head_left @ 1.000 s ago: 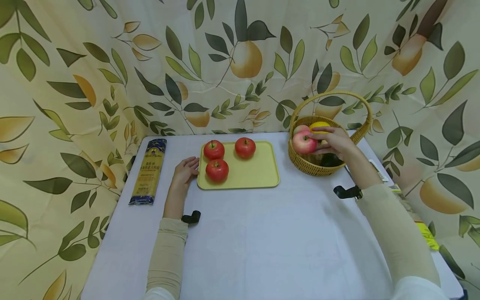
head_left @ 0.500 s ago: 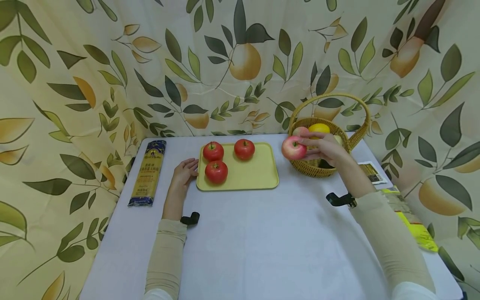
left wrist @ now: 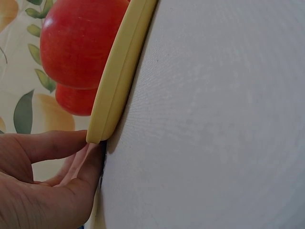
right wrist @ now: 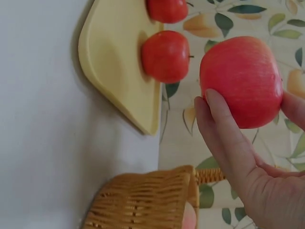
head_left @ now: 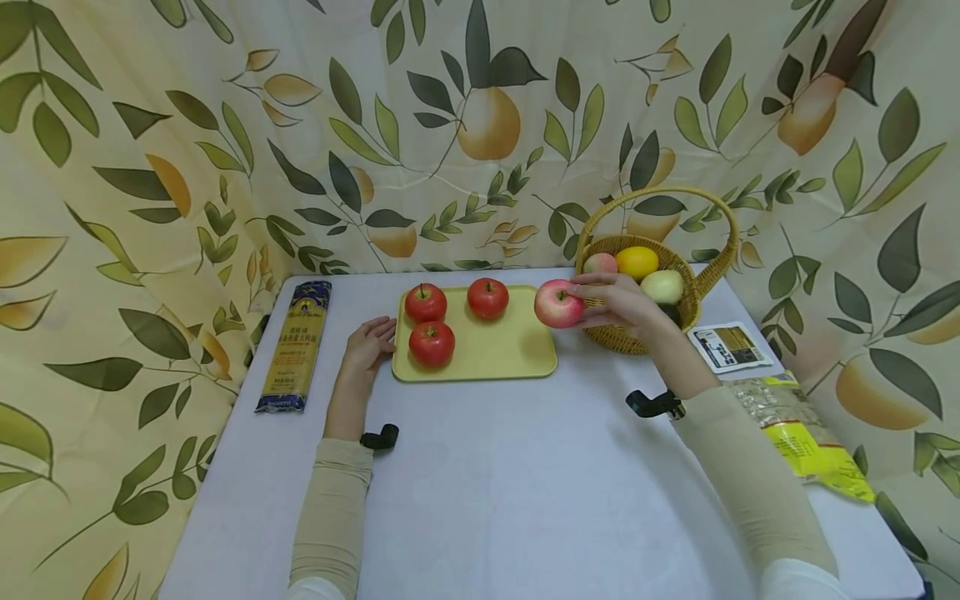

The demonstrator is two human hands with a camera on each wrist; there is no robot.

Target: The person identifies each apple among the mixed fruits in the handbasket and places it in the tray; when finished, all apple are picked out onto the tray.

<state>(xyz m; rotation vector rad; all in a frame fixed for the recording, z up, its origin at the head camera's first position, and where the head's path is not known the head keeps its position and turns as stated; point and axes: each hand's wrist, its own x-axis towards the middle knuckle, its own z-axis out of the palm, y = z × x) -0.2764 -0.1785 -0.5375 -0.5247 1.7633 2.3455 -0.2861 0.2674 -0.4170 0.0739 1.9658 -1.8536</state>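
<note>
In the head view my right hand [head_left: 621, 304] holds a pink-red apple [head_left: 558, 303] in the air near the right edge of the yellow tray [head_left: 498, 354]. The right wrist view shows its fingers and thumb gripping that apple [right wrist: 242, 82] from both sides. At the tray's left edge is my left hand [head_left: 369, 343]. Seen from the left wrist, the hand [left wrist: 52, 176] pinches the tray rim [left wrist: 112, 90] between thumb and fingers, low by the tabletop. Several red apples rest on the tray, among them a front one [head_left: 432, 344] and a back right one [head_left: 488, 298].
A wicker basket [head_left: 617, 340] with a tall handle stands at the back right, holding a lemon [head_left: 637, 262] and other fruit. Spaghetti in a long packet [head_left: 296, 346] lies at the left. On the right lie a flat white pack [head_left: 729, 346] and a yellow-and-clear bag [head_left: 806, 437].
My right hand has lifted the pink-red apple out of the basket and carried it left to the tray's right edge. The left hand has stayed at the tray.
</note>
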